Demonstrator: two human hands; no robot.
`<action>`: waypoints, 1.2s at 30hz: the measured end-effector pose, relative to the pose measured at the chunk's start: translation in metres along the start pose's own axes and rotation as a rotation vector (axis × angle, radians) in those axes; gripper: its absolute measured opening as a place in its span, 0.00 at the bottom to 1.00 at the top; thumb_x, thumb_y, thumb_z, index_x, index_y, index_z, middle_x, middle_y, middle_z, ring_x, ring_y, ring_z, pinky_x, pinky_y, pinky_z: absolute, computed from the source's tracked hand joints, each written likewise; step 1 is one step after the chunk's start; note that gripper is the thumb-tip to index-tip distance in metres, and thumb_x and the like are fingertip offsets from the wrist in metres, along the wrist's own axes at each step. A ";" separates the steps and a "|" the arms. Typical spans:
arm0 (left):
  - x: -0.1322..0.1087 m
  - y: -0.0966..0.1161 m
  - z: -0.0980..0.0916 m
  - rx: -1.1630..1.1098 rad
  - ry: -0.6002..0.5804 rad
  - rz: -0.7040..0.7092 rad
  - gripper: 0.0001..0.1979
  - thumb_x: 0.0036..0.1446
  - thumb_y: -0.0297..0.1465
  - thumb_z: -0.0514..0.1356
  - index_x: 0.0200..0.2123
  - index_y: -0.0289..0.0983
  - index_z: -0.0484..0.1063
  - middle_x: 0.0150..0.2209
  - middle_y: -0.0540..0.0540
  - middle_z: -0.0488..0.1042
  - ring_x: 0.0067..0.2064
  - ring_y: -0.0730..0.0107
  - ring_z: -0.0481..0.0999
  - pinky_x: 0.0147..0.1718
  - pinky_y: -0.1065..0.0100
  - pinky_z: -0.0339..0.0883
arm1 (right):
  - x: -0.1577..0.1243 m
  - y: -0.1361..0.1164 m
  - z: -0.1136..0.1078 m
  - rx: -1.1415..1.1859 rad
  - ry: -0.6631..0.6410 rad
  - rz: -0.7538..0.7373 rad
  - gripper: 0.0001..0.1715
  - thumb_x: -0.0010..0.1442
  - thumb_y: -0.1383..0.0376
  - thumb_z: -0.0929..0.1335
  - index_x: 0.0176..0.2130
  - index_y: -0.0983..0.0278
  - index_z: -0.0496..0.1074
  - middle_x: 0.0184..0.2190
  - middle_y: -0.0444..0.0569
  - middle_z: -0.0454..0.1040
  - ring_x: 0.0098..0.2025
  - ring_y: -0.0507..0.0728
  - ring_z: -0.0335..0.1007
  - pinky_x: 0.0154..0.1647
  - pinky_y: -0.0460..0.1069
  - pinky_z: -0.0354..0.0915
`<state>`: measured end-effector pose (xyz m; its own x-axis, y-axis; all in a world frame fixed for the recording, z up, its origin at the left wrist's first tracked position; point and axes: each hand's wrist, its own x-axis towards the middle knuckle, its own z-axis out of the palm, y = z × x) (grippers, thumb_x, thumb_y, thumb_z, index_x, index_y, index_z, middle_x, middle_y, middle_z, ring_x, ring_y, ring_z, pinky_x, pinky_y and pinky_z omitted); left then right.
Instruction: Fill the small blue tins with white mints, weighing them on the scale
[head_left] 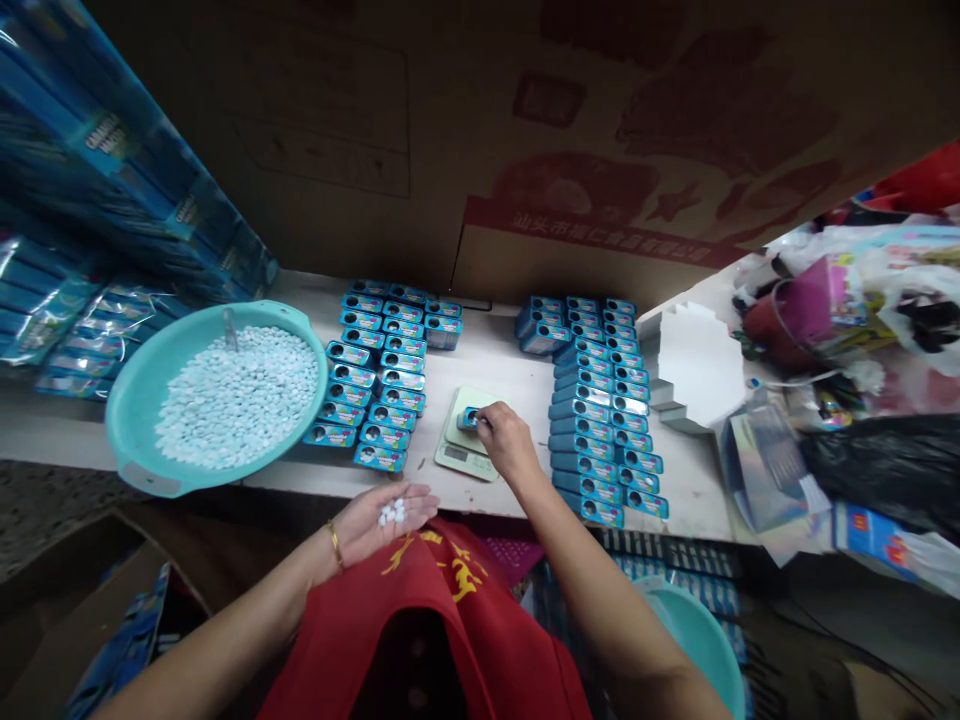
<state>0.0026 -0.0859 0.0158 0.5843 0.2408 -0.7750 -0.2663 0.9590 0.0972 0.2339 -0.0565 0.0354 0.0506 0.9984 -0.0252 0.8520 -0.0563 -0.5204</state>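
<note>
While tablets [392,512] are borne on the spread left hand [369,526] by the front edge of the counter [499,350] | tin [469,418] is carried on scale [463,438] near that edge | right hand [510,440] is bunched at tin, grip unclear | scale is best left unpressed

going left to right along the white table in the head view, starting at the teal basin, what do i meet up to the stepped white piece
Teal basin, left cluster of blue containers, digital scale, right cluster of blue containers, stepped white piece.
</note>
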 end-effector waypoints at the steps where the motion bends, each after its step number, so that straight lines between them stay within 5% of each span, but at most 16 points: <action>1: -0.001 0.000 -0.001 -0.008 0.000 0.006 0.16 0.50 0.29 0.56 0.40 0.23 0.67 0.43 0.29 0.69 0.48 0.53 0.66 0.46 0.63 0.61 | 0.002 0.000 0.002 -0.013 -0.005 -0.001 0.09 0.52 0.70 0.61 0.33 0.64 0.68 0.32 0.48 0.68 0.36 0.53 0.64 0.38 0.46 0.59; 10: -0.002 0.000 -0.005 -0.028 0.002 0.013 0.14 0.50 0.29 0.55 0.39 0.25 0.67 0.41 0.31 0.71 0.46 0.55 0.68 0.44 0.64 0.63 | -0.006 0.012 0.002 0.194 0.180 0.043 0.11 0.55 0.66 0.60 0.35 0.63 0.70 0.33 0.48 0.70 0.36 0.53 0.65 0.39 0.47 0.61; 14: 0.000 0.001 -0.008 -0.031 0.012 0.027 0.13 0.50 0.28 0.55 0.39 0.26 0.68 0.39 0.33 0.72 0.46 0.57 0.69 0.42 0.67 0.65 | -0.023 0.031 -0.009 0.280 0.358 0.174 0.12 0.54 0.63 0.60 0.35 0.64 0.70 0.32 0.48 0.71 0.34 0.53 0.66 0.34 0.47 0.63; 22: 0.002 0.002 -0.006 -0.020 0.058 0.043 0.13 0.49 0.24 0.54 0.40 0.27 0.67 0.40 0.35 0.72 0.44 0.62 0.70 0.43 0.66 0.65 | -0.047 0.067 -0.002 0.454 0.458 0.439 0.17 0.51 0.58 0.63 0.36 0.65 0.70 0.29 0.48 0.72 0.30 0.53 0.67 0.34 0.50 0.64; 36: 0.005 0.002 -0.009 0.052 0.067 0.106 0.16 0.45 0.15 0.54 0.39 0.29 0.67 0.40 0.37 0.71 0.40 0.69 0.72 0.38 0.73 0.66 | -0.033 0.053 0.001 0.471 0.435 0.240 0.15 0.51 0.64 0.63 0.41 0.63 0.67 0.39 0.49 0.65 0.36 0.52 0.64 0.34 0.48 0.65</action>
<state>-0.0020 -0.0845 0.0065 0.5016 0.3322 -0.7988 -0.2827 0.9356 0.2116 0.2771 -0.0924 0.0082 0.4984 0.8603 0.1077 0.4788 -0.1695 -0.8614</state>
